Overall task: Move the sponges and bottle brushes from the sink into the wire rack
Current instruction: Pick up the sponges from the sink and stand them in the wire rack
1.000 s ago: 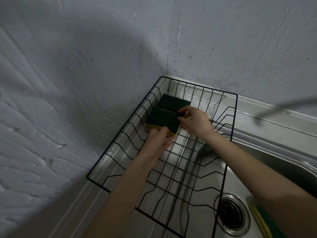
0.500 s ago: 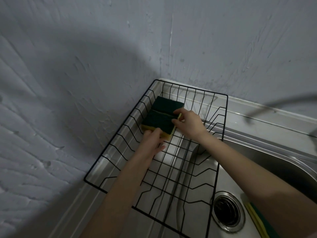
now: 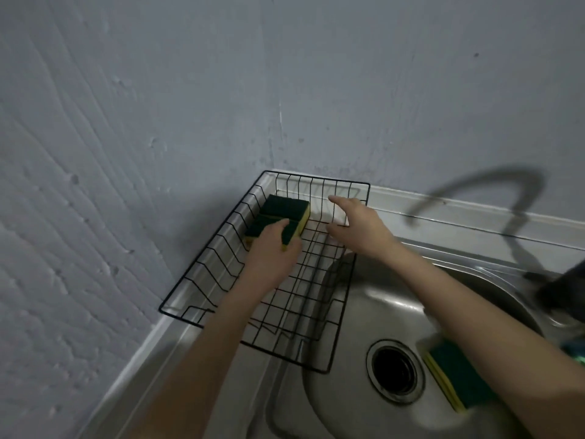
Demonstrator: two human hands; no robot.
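A black wire rack (image 3: 177, 293) lies over the left end of the steel sink (image 3: 357, 305), pushed into the wall corner. Two green-and-yellow sponges sit side by side in its far left corner: the far sponge (image 3: 289, 206) and the near sponge (image 3: 262, 228). My left hand (image 3: 272, 253) rests on the near sponge, fingers curled over its top. My right hand (image 3: 359, 228) hovers over the rack to the right of them, fingers spread, holding nothing. Another green-and-yellow sponge (image 3: 456, 373) lies in the sink basin beside the drain, partly hidden by my right forearm.
The round drain (image 3: 394, 370) opens in the basin floor. A dark blurred object (image 3: 562, 288) sits at the right edge of the sink. Rough grey walls close in on the left and the back. The faucet's shadow falls on the back wall.
My right hand has let go of the sponges and drawn back to the right, now open. My left hand stays on the near sponge. The camera has tilted, showing more of the sink.
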